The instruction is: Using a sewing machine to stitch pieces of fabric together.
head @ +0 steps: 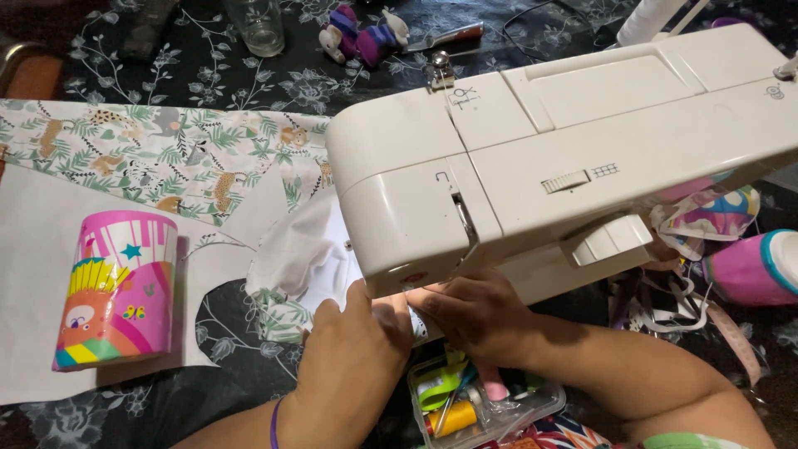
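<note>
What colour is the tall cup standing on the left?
The cup is mostly pink, with rainbow stripes, a teal star and a butterfly. The head view shows it.

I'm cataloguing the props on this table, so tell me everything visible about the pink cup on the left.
The pink cup is a tall tumbler, seemingly plastic or printed card, with a rainbow, a teal star, butterflies and a cartoon eye. It stands upright on white paper laid over the dark floral tablecloth, beside animal-print fabric. Neither hand touches it.
</note>
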